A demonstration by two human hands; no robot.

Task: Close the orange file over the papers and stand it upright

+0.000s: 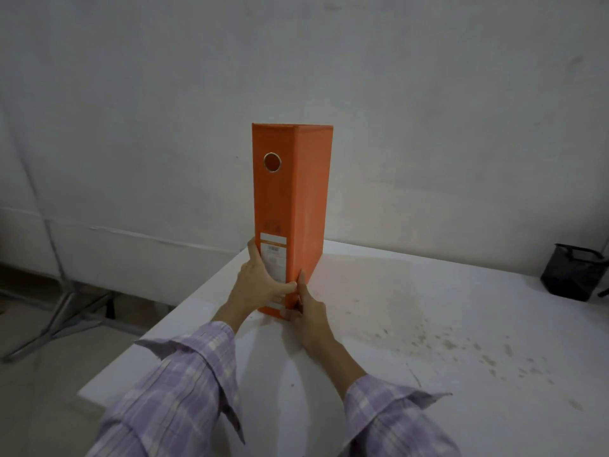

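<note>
The orange file point(290, 199) stands upright and closed on the white table point(428, 324), its spine with a metal-ringed finger hole and a white label facing me. No papers show. My left hand point(260, 282) wraps the lower left edge of the spine, thumb across its front. My right hand point(304, 311) grips the lower right corner of the spine, thumb pointing up along the edge. Both hands sit near the file's base.
A black mesh pen holder point(575, 273) stands at the table's far right. The table's left edge point(158, 328) runs diagonally close to the file, with floor and a metal stand point(62, 311) beyond. A white wall rises behind. Brown specks mark the table at the right.
</note>
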